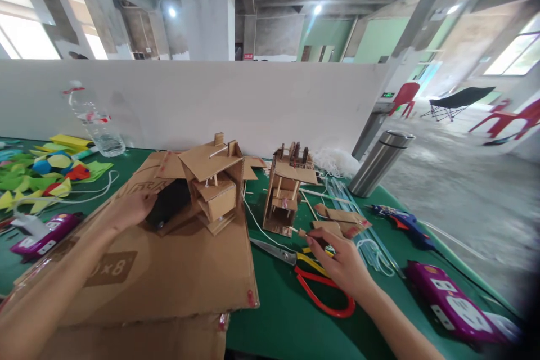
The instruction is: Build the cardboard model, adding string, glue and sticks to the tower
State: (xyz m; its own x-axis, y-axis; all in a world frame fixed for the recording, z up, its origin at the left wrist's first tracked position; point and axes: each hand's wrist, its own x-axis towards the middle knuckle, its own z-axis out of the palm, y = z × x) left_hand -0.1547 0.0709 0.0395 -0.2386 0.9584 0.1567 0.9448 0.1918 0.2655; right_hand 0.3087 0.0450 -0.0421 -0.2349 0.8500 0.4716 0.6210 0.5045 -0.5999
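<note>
Stick [300, 232] sat pinched in my right hand [342, 261] near the tabletop's [278, 320] right edge, just beside the scissors [312, 278]; my left hand [133, 208] rested loose on the cardboard [169, 275].

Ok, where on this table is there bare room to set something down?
Bare green table lies between the flat cardboard sheet and the red-handled scissors. It is crowded by the right hand: cardboard scraps, clear tubes, glue gun.
</note>
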